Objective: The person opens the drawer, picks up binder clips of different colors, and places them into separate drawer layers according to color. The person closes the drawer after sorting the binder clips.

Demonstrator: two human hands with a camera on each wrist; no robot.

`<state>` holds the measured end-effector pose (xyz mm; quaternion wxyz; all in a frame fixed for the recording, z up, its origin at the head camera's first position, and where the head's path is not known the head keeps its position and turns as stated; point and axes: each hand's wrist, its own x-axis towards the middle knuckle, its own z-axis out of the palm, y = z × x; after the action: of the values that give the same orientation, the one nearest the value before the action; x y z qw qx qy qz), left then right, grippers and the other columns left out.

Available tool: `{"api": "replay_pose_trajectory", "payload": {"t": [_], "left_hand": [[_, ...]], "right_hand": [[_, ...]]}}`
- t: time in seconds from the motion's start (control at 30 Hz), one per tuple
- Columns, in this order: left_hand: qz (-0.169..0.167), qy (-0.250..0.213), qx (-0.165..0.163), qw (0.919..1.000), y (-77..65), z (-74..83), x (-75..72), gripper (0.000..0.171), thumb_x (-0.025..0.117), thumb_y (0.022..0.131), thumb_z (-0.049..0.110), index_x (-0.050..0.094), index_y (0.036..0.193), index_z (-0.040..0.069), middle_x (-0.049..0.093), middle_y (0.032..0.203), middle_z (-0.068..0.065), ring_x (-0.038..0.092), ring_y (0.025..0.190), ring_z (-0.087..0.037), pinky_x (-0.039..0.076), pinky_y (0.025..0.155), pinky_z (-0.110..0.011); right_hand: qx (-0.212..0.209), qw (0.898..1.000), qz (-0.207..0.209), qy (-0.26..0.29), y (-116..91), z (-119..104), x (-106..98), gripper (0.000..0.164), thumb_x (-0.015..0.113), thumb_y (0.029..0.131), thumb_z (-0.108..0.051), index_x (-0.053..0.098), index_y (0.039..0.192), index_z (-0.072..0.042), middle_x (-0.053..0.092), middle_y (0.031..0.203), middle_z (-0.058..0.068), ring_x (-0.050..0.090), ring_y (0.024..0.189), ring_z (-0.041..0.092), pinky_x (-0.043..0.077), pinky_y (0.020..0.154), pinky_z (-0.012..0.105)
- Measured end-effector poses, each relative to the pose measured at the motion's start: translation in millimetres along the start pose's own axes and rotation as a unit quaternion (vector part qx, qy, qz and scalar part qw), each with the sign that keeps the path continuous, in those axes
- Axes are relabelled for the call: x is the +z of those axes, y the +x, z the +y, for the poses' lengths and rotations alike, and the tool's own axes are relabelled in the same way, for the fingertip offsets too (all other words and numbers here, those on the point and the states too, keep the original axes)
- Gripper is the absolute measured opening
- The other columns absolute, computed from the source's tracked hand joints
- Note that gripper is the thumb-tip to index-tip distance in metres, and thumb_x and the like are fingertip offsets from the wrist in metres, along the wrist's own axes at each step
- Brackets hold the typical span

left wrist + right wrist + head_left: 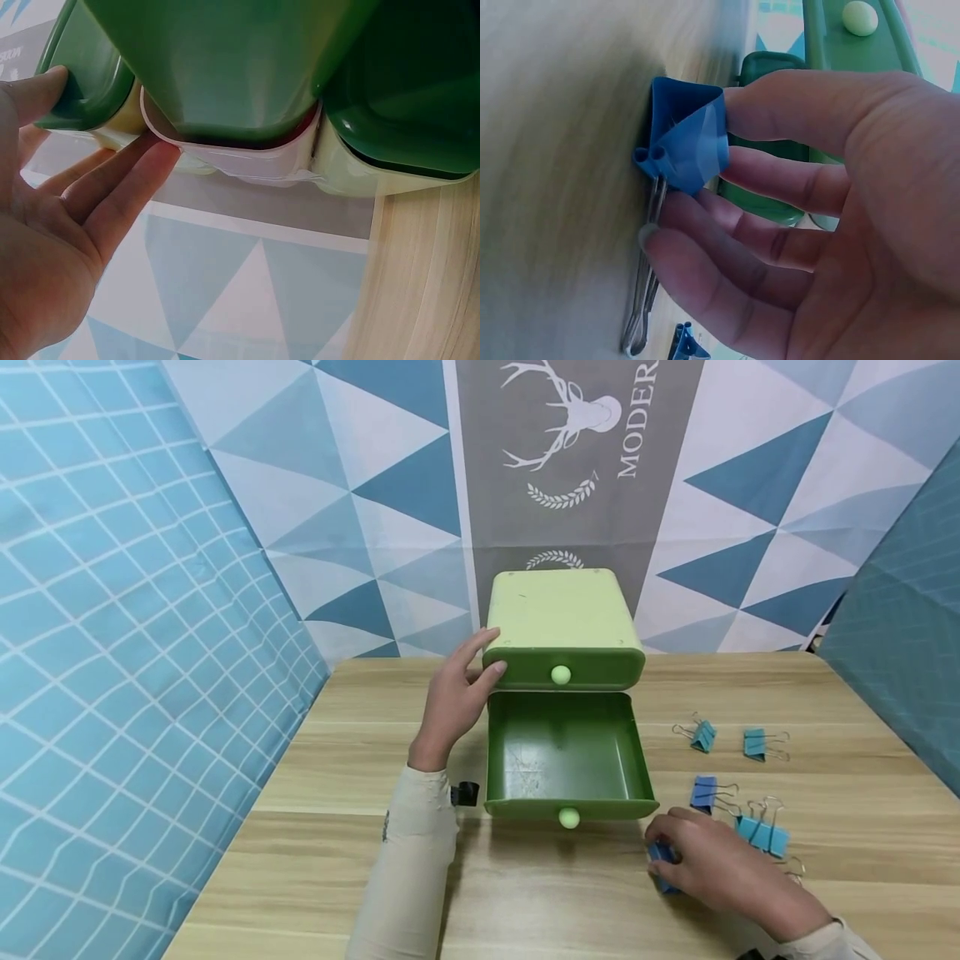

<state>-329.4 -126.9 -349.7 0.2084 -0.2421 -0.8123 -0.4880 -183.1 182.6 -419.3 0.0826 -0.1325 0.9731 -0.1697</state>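
Note:
A small desktop drawer cabinet [558, 606] with a pale green shell stands at the back of the table. Its top drawer is closed, while the drawer [566, 760] below is pulled out with nothing inside. My left hand [453, 693] rests on the cabinet's upper left corner, thumb on the top drawer's front and straight fingers against the side. Just right of the pulled-out drawer, my right hand [708, 860] pinches a dark blue binder clip [686, 139] at the tabletop. Its wire handles point away from the thumb in the right wrist view.
Several binder clips lie on the wooden table to the right: two teal ones [703, 735] [754, 744] farther back, a blue one [703, 793] and a light blue one [763, 837] near my right hand. Patterned cloth [360, 527] hangs behind, and blue gridded cloth [135, 610] at the left.

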Motion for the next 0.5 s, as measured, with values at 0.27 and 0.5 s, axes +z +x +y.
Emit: {"api": "replay_pose_trajectory", "payload": {"t": [0.27,0.5], "left_hand": [[0.0,0.005,0.0,1.0,-0.3,0.7,-0.8,0.047,0.056,0.092,0.037,0.044,0.136,0.038,0.038,0.14,0.018,0.064,0.094,-0.014,0.052,0.075,-0.034],[0.001,-0.001,-0.002,1.0,-0.3,0.0,0.3,0.047,0.057,0.091,0.037,0.044,0.136,0.038,0.038,0.14,0.017,0.064,0.096,-0.015,0.052,0.076,-0.034]], "right_hand": [[0.007,1.0,0.007,0.009,-1.3,-2.4,1.2,0.019,0.078,0.072,-0.025,0.066,0.087,-0.02,0.053,0.083,-0.008,0.048,0.071,0.008,0.045,0.06,0.028],[0.018,1.0,0.006,0.009,-4.1,-3.8,1.7,0.017,0.075,0.073,-0.02,0.062,0.084,-0.021,0.049,0.081,-0.006,0.045,0.066,0.011,0.041,0.055,0.027]]}}
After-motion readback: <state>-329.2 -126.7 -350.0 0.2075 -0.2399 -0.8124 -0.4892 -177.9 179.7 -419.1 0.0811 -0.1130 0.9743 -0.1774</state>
